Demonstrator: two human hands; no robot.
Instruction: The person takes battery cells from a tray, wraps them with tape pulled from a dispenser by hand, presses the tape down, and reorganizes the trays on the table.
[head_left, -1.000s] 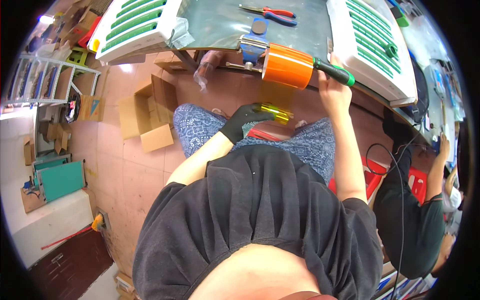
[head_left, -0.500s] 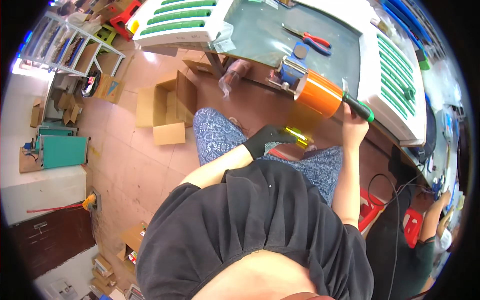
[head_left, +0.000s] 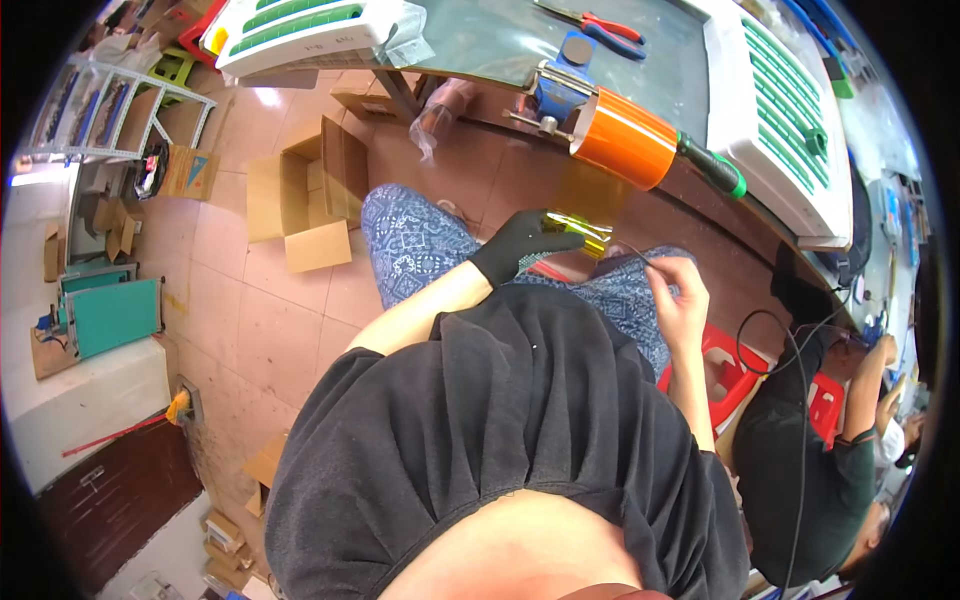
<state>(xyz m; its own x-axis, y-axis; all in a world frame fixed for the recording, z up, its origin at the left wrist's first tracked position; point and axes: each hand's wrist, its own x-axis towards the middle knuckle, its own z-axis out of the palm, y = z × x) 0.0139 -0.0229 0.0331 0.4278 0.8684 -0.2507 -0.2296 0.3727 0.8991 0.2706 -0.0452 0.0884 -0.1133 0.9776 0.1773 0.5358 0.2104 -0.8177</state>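
Note:
My left hand (head_left: 525, 247), in a black glove, grips a shiny yellow roll of film (head_left: 580, 234) above my lap. A translucent amber sheet (head_left: 587, 190) hangs from a big orange film roll (head_left: 628, 140) down to it. My bare right hand (head_left: 680, 292) is right of the yellow roll, thumb and fingers pinched on a thin dark strip (head_left: 636, 252) that points toward it; its exact kind is too small to make out. A screwdriver with a black and green handle (head_left: 712, 166) sticks out of the orange roll's right end. A blue vise (head_left: 562, 92) at the table edge supports the left end.
Red-and-blue pliers (head_left: 612, 38) lie on the grey table (head_left: 480, 40). White trays with green slots (head_left: 790, 130) stand at both sides. An open cardboard box (head_left: 310, 190) sits on the floor to the left. A co-worker (head_left: 800, 470) sits at the right, beside a hanging black cable.
My right hand has left the screwdriver handle and come down beside the yellow roll, now pinching a thin strip. My left hand keeps its grip. The view has shifted slightly.

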